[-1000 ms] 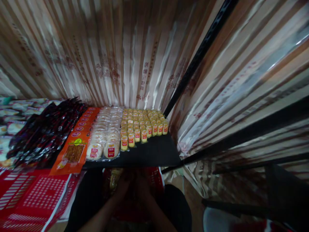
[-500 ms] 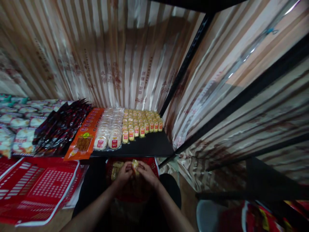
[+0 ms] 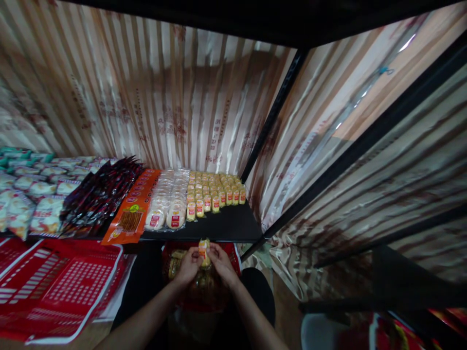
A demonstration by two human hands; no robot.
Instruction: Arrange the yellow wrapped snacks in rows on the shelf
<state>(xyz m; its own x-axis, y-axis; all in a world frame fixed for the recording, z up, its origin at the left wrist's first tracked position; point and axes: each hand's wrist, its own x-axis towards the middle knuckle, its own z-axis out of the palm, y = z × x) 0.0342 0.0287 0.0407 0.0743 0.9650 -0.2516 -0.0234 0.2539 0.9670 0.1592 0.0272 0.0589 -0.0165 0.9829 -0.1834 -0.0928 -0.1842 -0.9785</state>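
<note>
2 hands (image 3: 188,268) (image 3: 222,265) pinch 1 small yellow packet (image 3: 203,251) between them — over a red basket (image 3: 232,252).

Dim light — 1 broad shadow crosses the back curtain (image 3: 215,73), glints streak the shiny strip (image 3: 407,43) at upper right, print on the held packet (image 3: 203,250) blurs, and wide-angle distortion stretches the edges.
</note>
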